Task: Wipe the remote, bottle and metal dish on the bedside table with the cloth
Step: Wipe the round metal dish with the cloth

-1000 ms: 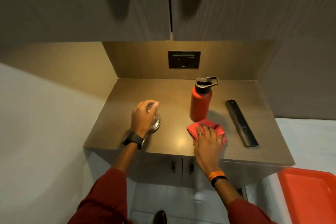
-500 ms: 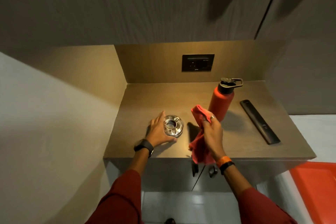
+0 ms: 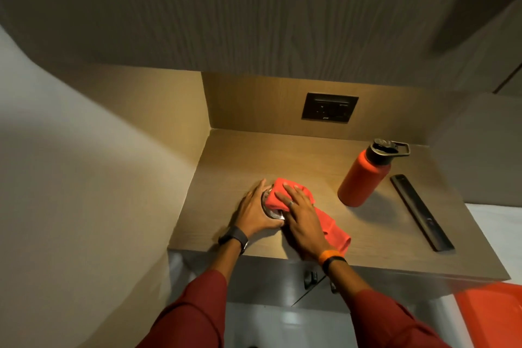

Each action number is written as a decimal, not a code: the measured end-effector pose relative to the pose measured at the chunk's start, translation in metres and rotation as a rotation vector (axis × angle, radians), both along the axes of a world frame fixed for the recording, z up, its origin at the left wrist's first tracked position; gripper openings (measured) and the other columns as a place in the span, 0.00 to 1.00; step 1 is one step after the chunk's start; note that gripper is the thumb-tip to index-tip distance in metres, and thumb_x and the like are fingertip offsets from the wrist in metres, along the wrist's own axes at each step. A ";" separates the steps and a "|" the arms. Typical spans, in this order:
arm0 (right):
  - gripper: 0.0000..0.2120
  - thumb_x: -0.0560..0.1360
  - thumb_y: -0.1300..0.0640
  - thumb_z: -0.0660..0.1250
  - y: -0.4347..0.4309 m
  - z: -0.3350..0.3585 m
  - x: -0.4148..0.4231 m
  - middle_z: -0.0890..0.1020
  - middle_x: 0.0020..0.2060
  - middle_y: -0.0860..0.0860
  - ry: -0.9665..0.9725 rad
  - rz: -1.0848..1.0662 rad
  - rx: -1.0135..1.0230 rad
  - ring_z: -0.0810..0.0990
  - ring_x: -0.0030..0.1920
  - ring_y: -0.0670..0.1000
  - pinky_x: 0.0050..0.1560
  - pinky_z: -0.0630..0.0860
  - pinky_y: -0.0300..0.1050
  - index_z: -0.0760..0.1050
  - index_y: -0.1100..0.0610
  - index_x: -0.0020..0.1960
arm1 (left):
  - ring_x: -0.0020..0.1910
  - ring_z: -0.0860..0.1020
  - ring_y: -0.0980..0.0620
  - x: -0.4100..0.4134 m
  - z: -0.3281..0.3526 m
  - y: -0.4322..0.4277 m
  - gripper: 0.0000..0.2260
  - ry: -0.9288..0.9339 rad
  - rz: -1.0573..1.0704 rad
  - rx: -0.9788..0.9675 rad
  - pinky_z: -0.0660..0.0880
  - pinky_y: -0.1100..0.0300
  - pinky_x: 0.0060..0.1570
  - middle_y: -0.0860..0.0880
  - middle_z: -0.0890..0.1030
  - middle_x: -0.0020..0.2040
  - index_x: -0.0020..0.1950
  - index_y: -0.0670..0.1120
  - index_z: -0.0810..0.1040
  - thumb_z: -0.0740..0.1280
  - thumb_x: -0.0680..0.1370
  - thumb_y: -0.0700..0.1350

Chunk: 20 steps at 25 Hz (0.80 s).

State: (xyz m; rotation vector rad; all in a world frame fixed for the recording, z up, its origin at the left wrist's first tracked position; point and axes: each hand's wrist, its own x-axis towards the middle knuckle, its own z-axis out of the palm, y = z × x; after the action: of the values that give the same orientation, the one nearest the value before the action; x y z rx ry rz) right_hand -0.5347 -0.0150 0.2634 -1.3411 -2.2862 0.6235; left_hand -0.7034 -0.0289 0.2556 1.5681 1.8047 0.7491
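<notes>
A small shiny metal dish [image 3: 271, 212] sits near the front left of the wooden bedside table [image 3: 375, 237], mostly hidden. My left hand [image 3: 255, 210] cups its left side and holds it steady. My right hand [image 3: 300, 216] presses a red cloth [image 3: 285, 195] flat on top of the dish; the cloth's tail trails toward the table's front edge. An orange-red bottle [image 3: 364, 175] with a dark lid stands upright to the right. A long black remote [image 3: 421, 210] lies flat beyond the bottle, near the right edge.
A dark socket panel [image 3: 329, 107] is set in the back wall of the niche. Wooden cupboards hang low overhead. Two drawer handles [image 3: 310, 277] show below the tabletop. A red tray [image 3: 494, 316] lies at the lower right, off the table.
My right hand has carried the hanging cloth leftward and down onto the dish. My left hand stays at the dish's side. The camera view has shifted left.
</notes>
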 end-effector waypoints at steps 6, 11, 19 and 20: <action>0.15 0.80 0.66 0.64 -0.009 0.021 0.029 0.84 0.62 0.56 0.278 -0.165 -0.223 0.79 0.65 0.57 0.70 0.73 0.57 0.81 0.56 0.63 | 0.77 0.63 0.46 0.007 -0.002 -0.001 0.53 0.093 0.042 -0.029 0.64 0.47 0.74 0.48 0.64 0.79 0.80 0.49 0.55 0.74 0.62 0.67; 0.14 0.81 0.66 0.60 0.006 0.018 0.013 0.84 0.60 0.57 0.459 -0.415 -0.256 0.81 0.63 0.57 0.66 0.74 0.51 0.80 0.60 0.62 | 0.66 0.71 0.42 0.031 -0.006 -0.015 0.37 0.417 0.119 0.029 0.70 0.49 0.66 0.43 0.71 0.67 0.80 0.46 0.55 0.64 0.76 0.59; 0.20 0.83 0.54 0.61 0.021 0.014 0.002 0.71 0.75 0.54 0.178 -0.088 -0.233 0.67 0.77 0.54 0.78 0.61 0.54 0.69 0.53 0.75 | 0.73 0.65 0.48 -0.004 0.009 -0.009 0.44 0.191 -0.152 -0.021 0.66 0.50 0.72 0.52 0.67 0.75 0.76 0.54 0.62 0.74 0.62 0.57; 0.24 0.84 0.52 0.61 0.015 0.008 0.004 0.64 0.79 0.53 0.060 -0.017 -0.217 0.60 0.80 0.52 0.81 0.55 0.54 0.62 0.52 0.78 | 0.72 0.66 0.47 -0.001 0.007 -0.006 0.44 0.164 -0.165 -0.002 0.66 0.50 0.71 0.54 0.68 0.76 0.77 0.55 0.61 0.74 0.63 0.56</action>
State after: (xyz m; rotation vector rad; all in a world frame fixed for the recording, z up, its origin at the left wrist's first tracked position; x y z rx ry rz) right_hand -0.5307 -0.0001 0.2710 -1.4166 -2.2080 0.9156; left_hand -0.7043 -0.0345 0.2627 1.7974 1.7615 0.5554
